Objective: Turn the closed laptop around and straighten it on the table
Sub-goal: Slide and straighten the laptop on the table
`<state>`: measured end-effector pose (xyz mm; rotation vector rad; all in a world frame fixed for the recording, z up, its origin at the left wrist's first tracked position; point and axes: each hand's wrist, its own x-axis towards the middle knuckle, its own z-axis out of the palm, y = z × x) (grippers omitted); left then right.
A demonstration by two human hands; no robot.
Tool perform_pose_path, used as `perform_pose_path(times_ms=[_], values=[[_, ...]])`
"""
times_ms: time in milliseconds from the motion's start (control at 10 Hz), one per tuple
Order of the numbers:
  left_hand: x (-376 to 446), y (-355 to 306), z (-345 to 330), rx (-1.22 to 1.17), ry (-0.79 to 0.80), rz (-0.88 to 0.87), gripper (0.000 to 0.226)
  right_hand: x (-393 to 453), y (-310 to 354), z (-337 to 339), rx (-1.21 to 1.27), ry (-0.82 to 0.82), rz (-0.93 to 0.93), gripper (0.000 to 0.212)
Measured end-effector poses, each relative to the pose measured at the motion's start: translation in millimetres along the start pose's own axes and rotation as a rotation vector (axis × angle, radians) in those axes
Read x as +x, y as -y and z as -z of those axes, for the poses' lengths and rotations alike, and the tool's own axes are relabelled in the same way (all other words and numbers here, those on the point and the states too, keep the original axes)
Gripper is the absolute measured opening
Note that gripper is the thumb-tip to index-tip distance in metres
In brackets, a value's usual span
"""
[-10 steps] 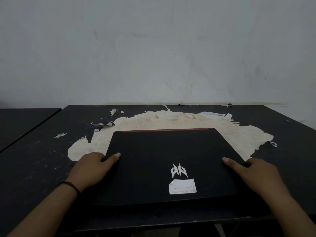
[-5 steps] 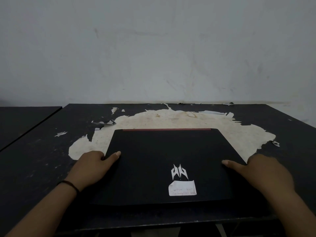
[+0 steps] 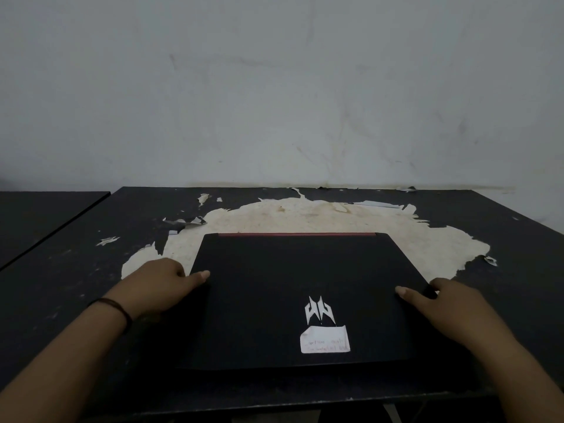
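A closed black laptop point(image 3: 293, 288) lies flat on the dark table point(image 3: 503, 239), its edges square to the table and a red strip along its far edge. A silver logo and a white sticker mark the lid near me. My left hand point(image 3: 161, 285) grips the laptop's left edge, thumb on the lid. My right hand point(image 3: 442, 303) holds the right edge, thumb lying on the lid and fingers wrapped down the side.
The table's black coating has peeled away around the laptop, leaving a large pale patch point(image 3: 335, 218) with curled flakes. A second dark table point(image 3: 36, 218) stands at the left across a narrow gap. A grey wall rises right behind the far edge.
The laptop has barely shifted. My right hand has slid slightly along the right edge; the left hand keeps its hold.
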<state>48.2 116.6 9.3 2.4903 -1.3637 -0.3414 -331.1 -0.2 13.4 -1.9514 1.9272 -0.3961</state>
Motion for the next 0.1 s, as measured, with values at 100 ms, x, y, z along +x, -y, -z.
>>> perform_pose_path(times_ms=[100], values=[[15.1, 5.3, 3.0, -0.056, -0.164, -0.001, 0.039, 4.6, 0.5, -0.7, -0.067, -0.054, 0.019, 0.053]])
